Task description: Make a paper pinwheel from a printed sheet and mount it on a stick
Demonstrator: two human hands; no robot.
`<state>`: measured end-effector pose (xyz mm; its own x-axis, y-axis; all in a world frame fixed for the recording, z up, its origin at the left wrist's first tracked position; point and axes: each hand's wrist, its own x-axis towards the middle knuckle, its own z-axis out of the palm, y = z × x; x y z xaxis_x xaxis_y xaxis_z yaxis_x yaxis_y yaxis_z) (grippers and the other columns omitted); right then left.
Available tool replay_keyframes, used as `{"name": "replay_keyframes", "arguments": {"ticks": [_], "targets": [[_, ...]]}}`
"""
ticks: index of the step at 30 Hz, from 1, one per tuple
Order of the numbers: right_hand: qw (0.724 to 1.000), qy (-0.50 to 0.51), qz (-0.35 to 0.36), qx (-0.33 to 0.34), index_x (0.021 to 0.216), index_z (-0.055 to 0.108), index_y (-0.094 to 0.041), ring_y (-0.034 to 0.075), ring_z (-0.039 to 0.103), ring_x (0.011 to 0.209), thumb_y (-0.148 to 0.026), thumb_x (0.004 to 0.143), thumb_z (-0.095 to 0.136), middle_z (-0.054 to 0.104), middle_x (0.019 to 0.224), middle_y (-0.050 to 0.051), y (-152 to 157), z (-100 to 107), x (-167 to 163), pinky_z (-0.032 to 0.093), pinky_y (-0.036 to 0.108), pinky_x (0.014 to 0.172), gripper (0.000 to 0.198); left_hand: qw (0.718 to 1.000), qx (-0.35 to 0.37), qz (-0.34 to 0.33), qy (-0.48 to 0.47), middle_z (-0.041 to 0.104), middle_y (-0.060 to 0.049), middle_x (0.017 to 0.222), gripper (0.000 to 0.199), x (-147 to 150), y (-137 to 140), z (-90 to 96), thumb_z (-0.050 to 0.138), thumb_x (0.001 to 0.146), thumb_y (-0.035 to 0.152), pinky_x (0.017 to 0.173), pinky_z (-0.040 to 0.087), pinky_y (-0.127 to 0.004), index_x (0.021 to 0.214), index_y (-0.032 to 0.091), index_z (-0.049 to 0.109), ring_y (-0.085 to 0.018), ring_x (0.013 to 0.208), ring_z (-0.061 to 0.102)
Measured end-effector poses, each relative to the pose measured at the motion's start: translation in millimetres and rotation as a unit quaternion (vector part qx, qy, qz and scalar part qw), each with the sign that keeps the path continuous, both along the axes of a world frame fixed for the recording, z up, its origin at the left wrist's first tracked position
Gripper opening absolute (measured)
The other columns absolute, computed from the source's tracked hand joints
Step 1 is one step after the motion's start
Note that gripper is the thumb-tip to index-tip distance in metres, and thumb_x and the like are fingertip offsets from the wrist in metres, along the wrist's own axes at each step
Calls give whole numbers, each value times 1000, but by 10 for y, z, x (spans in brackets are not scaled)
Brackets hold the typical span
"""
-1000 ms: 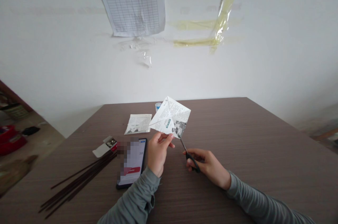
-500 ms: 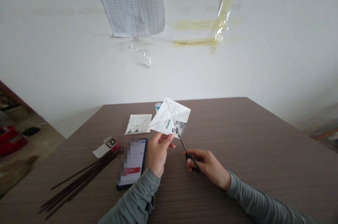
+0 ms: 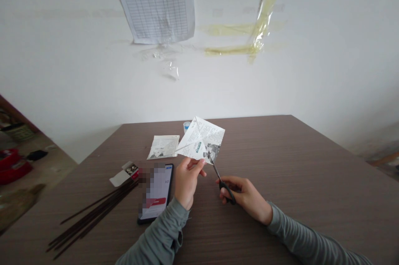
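Between thumb and fingers, my left hand pinches the lower edge of a square of printed newspaper, raised above the table. Diagonal lines, creases or slits, run from its corners toward the middle. My right hand is closed on the black handles of a pair of scissors. Their blades reach up and left over the lower right corner of the paper, by a dark printed picture. Whether the blades are fully closed is too small to tell.
Left on the brown table lie a stack of newspaper squares, a phone, an opened small box of metal pins and several thin dark sticks. A small clear container stands behind the paper. The wall rises behind.
Both hands, the paper and the scissors stay almost in place, with only a tiny shift of the paper. The number on the phone screen has changed.
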<state>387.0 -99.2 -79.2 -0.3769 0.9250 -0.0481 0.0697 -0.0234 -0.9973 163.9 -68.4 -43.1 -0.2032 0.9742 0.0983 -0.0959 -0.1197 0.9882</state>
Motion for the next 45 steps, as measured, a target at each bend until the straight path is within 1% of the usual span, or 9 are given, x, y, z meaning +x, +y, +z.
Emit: {"name": "replay_keyframes", "arguments": {"ticks": [5, 10, 16, 21, 26, 30, 36, 39, 45], "targets": [[1000, 16, -22, 0, 123, 96, -21, 36, 84, 84, -89, 83, 107, 87, 88, 10, -11, 38, -19, 74, 52, 88, 80, 1000, 1, -17, 4, 85, -3, 75, 44, 15, -27, 13, 106, 80, 58, 54, 49, -27, 77, 24, 79, -18, 59, 71], [999, 24, -33, -11, 117, 97, -24, 41, 85, 84, -84, 78, 111, 86, 88, 12, -25, 73, -34, 73, 56, 89, 72, 1000, 6, -19, -1, 79, -1, 68, 44, 27, -39, 27, 107, 81, 58, 57, 53, -28, 76, 24, 78, -18, 59, 71], [999, 25, -34, -13, 117, 96, -25, 39, 84, 83, -83, 78, 110, 86, 87, 11, -10, 37, -39, 73, 55, 89, 71, 1000, 2, -13, -3, 85, -3, 75, 42, 30, -18, 13, 106, 78, 57, 58, 53, -28, 78, 23, 81, -17, 58, 71], [999, 29, -32, -17, 118, 96, -24, 36, 83, 81, -83, 77, 109, 85, 86, 9, 3, -2, -44, 74, 53, 89, 73, 1000, 0, -18, -6, 84, -3, 73, 45, 27, -18, 10, 107, 77, 59, 55, 53, -28, 77, 24, 80, -19, 60, 72], [999, 23, -40, -15, 115, 96, -25, 37, 84, 81, -80, 77, 110, 84, 84, 9, -6, 32, -47, 74, 53, 87, 68, 1000, 7, -21, -14, 83, -3, 72, 45, 35, -26, 28, 110, 78, 59, 55, 55, -28, 79, 23, 82, -19, 60, 72], [999, 20, -46, -19, 114, 95, -25, 37, 82, 78, -81, 73, 110, 82, 81, 9, -6, 49, -59, 73, 53, 85, 71, 1000, 7, -21, -17, 84, -3, 72, 45, 36, -30, 30, 110, 78, 58, 54, 54, -28, 80, 23, 83, -19, 59, 71], [999, 14, -49, -19, 112, 96, -26, 38, 82, 81, -79, 75, 109, 82, 80, 9, -26, 81, -61, 72, 53, 86, 66, 1000, -3, -19, -13, 88, -5, 79, 47, 31, -35, 14, 111, 78, 59, 52, 50, -26, 78, 23, 80, -17, 57, 71], [999, 11, -48, -18, 111, 97, -26, 39, 82, 82, -78, 75, 109, 83, 81, 10, -28, 102, -55, 72, 53, 87, 65, 1000, 0, -22, -16, 91, -7, 83, 47, 36, -40, 19, 110, 79, 57, 52, 51, -26, 77, 23, 78, -17, 59, 72], [999, -1, -48, -5, 109, 97, -25, 36, 79, 80, -79, 74, 108, 81, 79, 8, -3, 108, -44, 71, 51, 83, 65, 999, -2, -26, -23, 92, -7, 85, 46, 39, -37, 39, 111, 77, 58, 52, 50, -26, 82, 22, 82, -16, 57, 70]]}}
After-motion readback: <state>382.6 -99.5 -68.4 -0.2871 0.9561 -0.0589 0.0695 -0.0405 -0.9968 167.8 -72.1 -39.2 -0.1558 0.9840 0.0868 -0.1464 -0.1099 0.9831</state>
